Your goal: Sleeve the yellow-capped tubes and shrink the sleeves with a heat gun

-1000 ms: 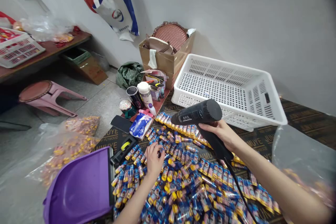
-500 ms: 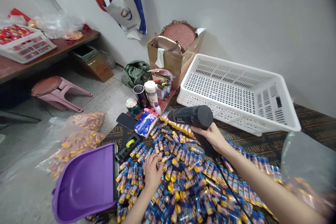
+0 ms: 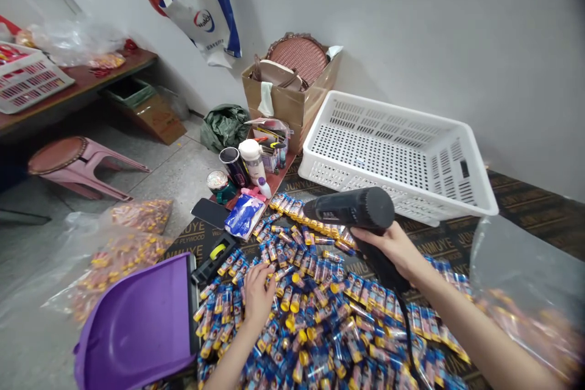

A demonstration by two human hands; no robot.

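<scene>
My right hand (image 3: 388, 250) grips a black hair dryer (image 3: 351, 207) by its handle, above the board. Its nozzle points left over rows of small tubes, and the cord hangs toward me. My left hand (image 3: 259, 292) rests on the pile of small clear tubes (image 3: 315, 317) with blue-and-yellow wrapping. Its fingers are bent and lightly apart, with the fingertips touching tubes; nothing firmly held shows. Some tubes lie side by side in rows, such as the row (image 3: 311, 219) beyond the dryer nozzle; others are jumbled near me.
Left of the pile are a purple dustpan (image 3: 137, 323), a black tape dispenser (image 3: 214, 256) and a phone (image 3: 210, 213). Cups (image 3: 234, 164) stand behind. A white plastic crate (image 3: 397, 195) sits at the back right. Filled plastic bags (image 3: 525, 311) lie on both sides.
My right hand has carried the hair dryer to the right across the rows. My left hand stays at about the same spot on the tubes. The whole view has shifted a little.
</scene>
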